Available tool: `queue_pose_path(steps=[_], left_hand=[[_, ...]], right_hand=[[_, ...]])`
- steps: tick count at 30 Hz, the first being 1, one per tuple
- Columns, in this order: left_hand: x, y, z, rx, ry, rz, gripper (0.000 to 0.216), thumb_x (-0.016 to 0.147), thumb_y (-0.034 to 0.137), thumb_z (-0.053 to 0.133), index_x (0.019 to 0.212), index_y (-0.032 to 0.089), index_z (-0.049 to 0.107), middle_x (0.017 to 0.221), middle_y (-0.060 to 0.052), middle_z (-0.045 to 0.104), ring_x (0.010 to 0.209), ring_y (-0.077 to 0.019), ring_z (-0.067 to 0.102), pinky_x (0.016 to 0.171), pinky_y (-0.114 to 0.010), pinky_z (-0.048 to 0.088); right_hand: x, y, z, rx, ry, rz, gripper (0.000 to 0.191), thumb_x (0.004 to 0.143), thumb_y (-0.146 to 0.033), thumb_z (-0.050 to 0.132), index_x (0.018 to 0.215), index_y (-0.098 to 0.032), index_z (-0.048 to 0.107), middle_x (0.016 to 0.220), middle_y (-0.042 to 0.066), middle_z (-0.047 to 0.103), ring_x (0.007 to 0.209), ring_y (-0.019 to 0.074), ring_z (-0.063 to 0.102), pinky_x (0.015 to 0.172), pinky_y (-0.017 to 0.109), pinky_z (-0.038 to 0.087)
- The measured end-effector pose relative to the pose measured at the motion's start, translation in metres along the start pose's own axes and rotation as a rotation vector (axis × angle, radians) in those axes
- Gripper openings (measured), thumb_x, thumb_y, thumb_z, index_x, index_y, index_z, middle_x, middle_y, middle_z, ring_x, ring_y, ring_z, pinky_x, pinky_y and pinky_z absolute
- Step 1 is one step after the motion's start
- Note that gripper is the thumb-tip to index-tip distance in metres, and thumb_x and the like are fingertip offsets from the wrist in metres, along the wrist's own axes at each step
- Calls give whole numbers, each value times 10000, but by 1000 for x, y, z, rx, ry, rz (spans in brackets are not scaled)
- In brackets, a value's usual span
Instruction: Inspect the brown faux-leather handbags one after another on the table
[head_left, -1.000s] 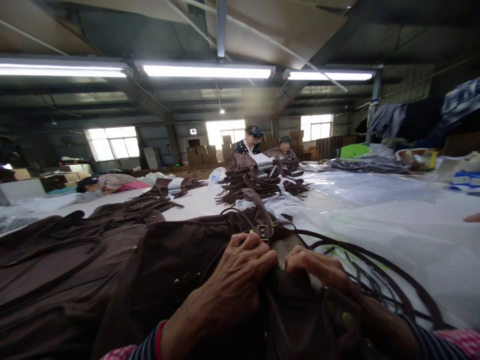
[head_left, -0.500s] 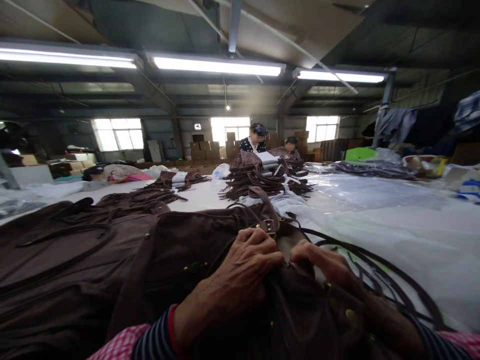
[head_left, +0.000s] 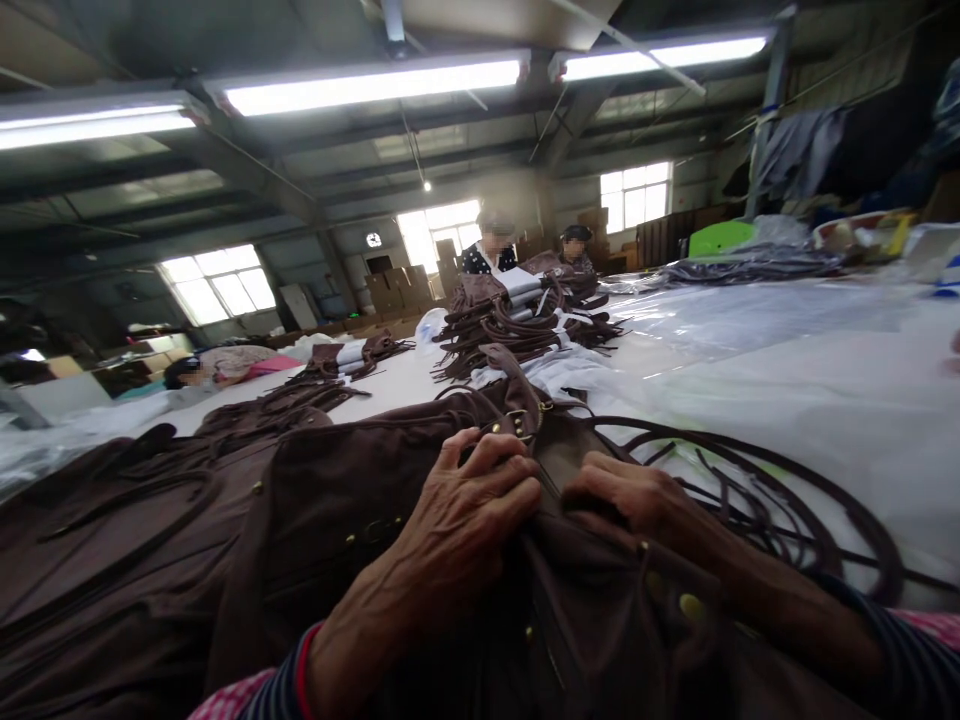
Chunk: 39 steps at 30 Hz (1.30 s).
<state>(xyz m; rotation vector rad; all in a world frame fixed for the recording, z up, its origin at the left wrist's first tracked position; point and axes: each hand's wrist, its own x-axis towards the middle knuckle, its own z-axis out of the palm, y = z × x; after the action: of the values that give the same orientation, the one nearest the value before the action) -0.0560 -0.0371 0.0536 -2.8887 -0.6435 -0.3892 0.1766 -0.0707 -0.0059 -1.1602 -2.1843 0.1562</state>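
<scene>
A dark brown suede bag with brass studs and a buckled strap lies in front of me on the white table. My left hand curls over the bag's top edge, fingers bent and gripping the fabric just below the buckle. My right hand is closed on the same edge a little to the right, its fingertips tucked into the fold. Long brown straps loop out to the right of that hand.
More brown bags lie piled at my left. A heap of fringed brown bags sits mid-table, with two people behind it. Clear plastic sheets cover the right side. Another person leans on the table at far left.
Both hands stay clenched on the bag's top edge. The camera has tilted and shifted, so the table looks slanted; the straps at right show more.
</scene>
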Motion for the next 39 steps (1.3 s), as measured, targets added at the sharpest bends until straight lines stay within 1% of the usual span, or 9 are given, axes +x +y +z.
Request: queue_pose_path(steps=[3, 5, 10, 14, 17, 23, 30, 36, 39], left_hand=[[0, 1, -2, 74, 20, -39, 182, 873, 50, 509, 921, 217, 564, 1026, -32, 674, 1186, -266, 465, 1060, -474, 283], [0, 2, -3, 119, 50, -61, 142, 894, 67, 508, 883, 204, 543, 949, -32, 651, 1120, -264, 471, 1011, -464, 316], [-2, 5, -1, 133, 112, -85, 217, 850, 1, 478, 890, 206, 538, 903, -18, 615, 1131, -265, 434, 1087, -532, 236], [-3, 4, 1, 2, 66, -116, 241, 768, -34, 479, 829, 198, 505, 898, -15, 595, 1071, -241, 431, 981, -447, 321], [-2, 2, 4, -42, 40, -122, 251, 731, -38, 459, 818, 194, 496, 895, -16, 587, 987, -224, 427, 892, -414, 337], [-3, 0, 6, -19, 33, -87, 268, 668, -22, 449, 820, 196, 481, 899, -10, 578, 928, -209, 423, 918, -426, 321], [-4, 3, 3, -1, 13, -96, 250, 698, -7, 447, 829, 202, 487, 932, -3, 593, 956, -205, 436, 951, -416, 318], [-4, 4, 5, -14, 32, -160, 299, 699, 0, 448, 893, 210, 540, 947, -5, 608, 966, -203, 449, 968, -410, 319], [-3, 2, 5, -60, 30, -177, 361, 725, 10, 445, 975, 228, 586, 958, 3, 617, 980, -200, 456, 976, -403, 319]], right_hand=[[0, -8, -5, -29, -21, 48, 195, 954, -187, 514, 762, -202, 549, 803, 13, 582, 686, 141, 549, 581, 231, 395], [-1, -14, -11, -22, -25, 47, 204, 933, -173, 512, 733, -214, 506, 782, 15, 576, 668, 149, 542, 563, 238, 392], [-1, -22, -19, 13, 3, 25, 201, 892, -118, 446, 760, -241, 535, 781, 45, 608, 687, 190, 565, 590, 268, 446], [2, -12, -5, -6, -11, 28, 229, 903, -113, 406, 748, -236, 520, 732, 38, 606, 595, 167, 525, 523, 256, 410], [4, -7, 2, -64, 12, 38, 215, 900, -130, 437, 727, -239, 505, 698, 29, 592, 546, 160, 500, 480, 260, 358], [4, -4, -4, -16, -1, -80, 183, 916, -93, 457, 870, -196, 601, 773, 12, 595, 656, 149, 596, 566, 247, 393], [-4, 13, 8, -76, 147, -170, 228, 997, -134, 458, 880, -187, 647, 748, -6, 562, 610, 117, 556, 550, 242, 351], [-2, 1, 1, -127, 276, -286, 207, 1023, -156, 482, 914, -189, 655, 752, 3, 603, 610, 116, 566, 556, 245, 356], [0, -3, -2, -131, 288, -315, 205, 1026, -167, 479, 919, -187, 653, 756, 9, 619, 607, 121, 570, 551, 251, 351]])
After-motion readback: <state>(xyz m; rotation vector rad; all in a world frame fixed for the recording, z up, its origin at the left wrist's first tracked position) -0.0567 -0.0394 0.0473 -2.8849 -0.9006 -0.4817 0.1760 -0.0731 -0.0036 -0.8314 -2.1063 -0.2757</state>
